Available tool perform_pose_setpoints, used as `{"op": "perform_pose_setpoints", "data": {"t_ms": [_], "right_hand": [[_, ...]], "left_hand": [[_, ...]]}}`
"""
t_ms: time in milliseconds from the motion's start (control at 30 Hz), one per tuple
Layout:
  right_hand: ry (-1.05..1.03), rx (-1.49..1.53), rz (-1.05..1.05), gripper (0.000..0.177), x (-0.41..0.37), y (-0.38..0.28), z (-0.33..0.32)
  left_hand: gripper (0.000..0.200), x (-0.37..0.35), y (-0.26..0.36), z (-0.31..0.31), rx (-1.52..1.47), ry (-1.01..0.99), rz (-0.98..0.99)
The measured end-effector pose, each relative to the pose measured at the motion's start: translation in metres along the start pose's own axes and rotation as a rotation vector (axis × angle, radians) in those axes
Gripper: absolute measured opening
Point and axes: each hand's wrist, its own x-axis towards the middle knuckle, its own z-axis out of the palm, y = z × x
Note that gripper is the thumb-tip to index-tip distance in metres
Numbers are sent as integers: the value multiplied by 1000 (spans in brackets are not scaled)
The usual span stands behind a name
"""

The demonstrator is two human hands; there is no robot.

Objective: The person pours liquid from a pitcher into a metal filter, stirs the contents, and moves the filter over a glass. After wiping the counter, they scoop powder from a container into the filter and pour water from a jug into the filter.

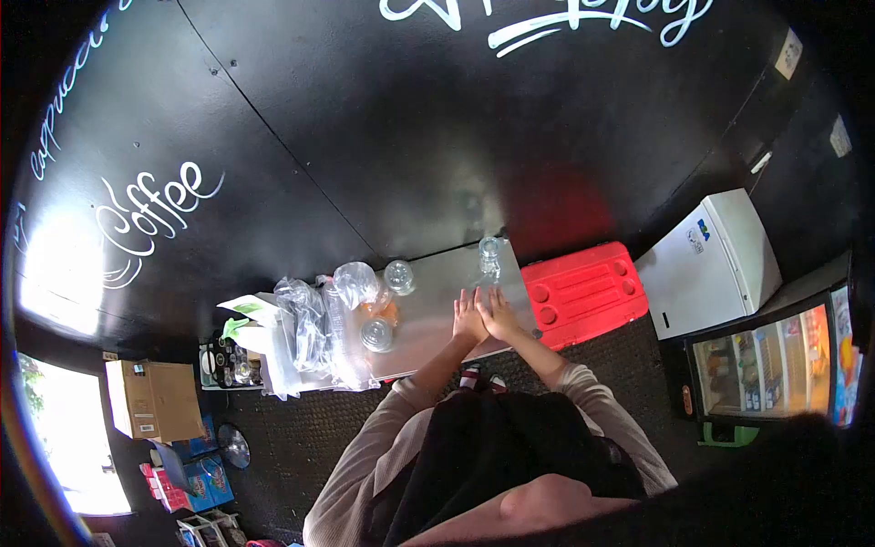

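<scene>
My fingers [464, 301] lie released and flat, grasping nothing, left hand [468, 319] touching right hand [501, 314] on the steel bench [433, 303], the clear cup [489, 248] just beyond at its far edge, so I'd press evenly without nudging it.

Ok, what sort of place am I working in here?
Probably a small coffee stand or kiosk. The black wall carries white lettering reading "Coffee", clear plastic cups sit on the steel counter, and a glass-front drinks fridge stands at the right.
</scene>
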Motion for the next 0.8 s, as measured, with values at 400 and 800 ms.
{"op": "perform_pose_setpoints", "data": {"t_ms": [400, 800], "right_hand": [[213, 516, 364, 70, 98, 33, -6], [289, 506, 402, 52, 98, 57, 34]], "left_hand": [[78, 21, -42, 5, 51, -187, 44], [61, -4, -80, 2, -88, -226, 57]]}}
